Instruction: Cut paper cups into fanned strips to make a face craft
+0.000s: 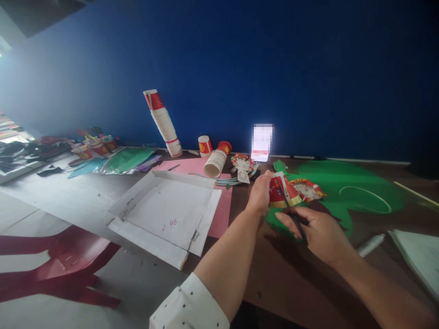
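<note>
From my remote station, I see the left hand (261,194) with fingers gripping a red paper cup (276,191) above the surface (308,292), seemingly to steady it, while the right hand's (320,230) fingers grasp black scissors (299,225) against its side.

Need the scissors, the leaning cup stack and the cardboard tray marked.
scissors (301,232): head view, on the black handle
leaning cup stack (164,126): head view, on the pale middle of the stack
cardboard tray (151,205): head view, on the bare white floor
</note>
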The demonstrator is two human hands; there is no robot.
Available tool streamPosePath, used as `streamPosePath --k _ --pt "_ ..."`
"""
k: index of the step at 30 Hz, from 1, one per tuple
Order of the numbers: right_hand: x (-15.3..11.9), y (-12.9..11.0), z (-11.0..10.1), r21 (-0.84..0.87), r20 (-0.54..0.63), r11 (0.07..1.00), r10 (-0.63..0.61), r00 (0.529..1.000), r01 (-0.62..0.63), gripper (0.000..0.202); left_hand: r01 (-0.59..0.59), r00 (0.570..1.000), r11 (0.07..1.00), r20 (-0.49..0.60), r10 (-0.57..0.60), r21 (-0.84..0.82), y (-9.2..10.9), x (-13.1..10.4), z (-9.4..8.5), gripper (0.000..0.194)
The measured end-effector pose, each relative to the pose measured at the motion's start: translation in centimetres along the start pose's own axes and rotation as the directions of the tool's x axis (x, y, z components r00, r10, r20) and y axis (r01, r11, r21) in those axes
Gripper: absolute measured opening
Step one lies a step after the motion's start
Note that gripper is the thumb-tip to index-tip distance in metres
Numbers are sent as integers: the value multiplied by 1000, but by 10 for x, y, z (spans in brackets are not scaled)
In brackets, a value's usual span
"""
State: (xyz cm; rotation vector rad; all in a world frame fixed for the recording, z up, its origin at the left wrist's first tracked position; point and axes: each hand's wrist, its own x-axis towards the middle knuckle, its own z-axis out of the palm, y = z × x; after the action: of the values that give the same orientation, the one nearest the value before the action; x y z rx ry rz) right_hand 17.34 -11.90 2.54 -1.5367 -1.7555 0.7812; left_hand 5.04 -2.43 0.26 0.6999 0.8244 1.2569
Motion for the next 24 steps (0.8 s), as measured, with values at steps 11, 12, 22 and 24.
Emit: streamPosePath --k 11,12,22,24 --pt "0 -3 0 41 -1 999 36 999 -35 39 22 999 997 -26 -24 -78 5 -3 4 30" --pt "-1 -3 0 39 -3 999 35 999 -35 40 19 999 997 -30 -21 -80 5 -3 5 29" --pt "-1 -3 1 39 2 999 27 1000 -27 44 -3 1000 998 -25 1 -57 7 -3 4 27" --pt "-1 -2 1 38 14 999 23 1000 -24 43 4 1000 997 -25 -6 -75 7 -4 4 27"
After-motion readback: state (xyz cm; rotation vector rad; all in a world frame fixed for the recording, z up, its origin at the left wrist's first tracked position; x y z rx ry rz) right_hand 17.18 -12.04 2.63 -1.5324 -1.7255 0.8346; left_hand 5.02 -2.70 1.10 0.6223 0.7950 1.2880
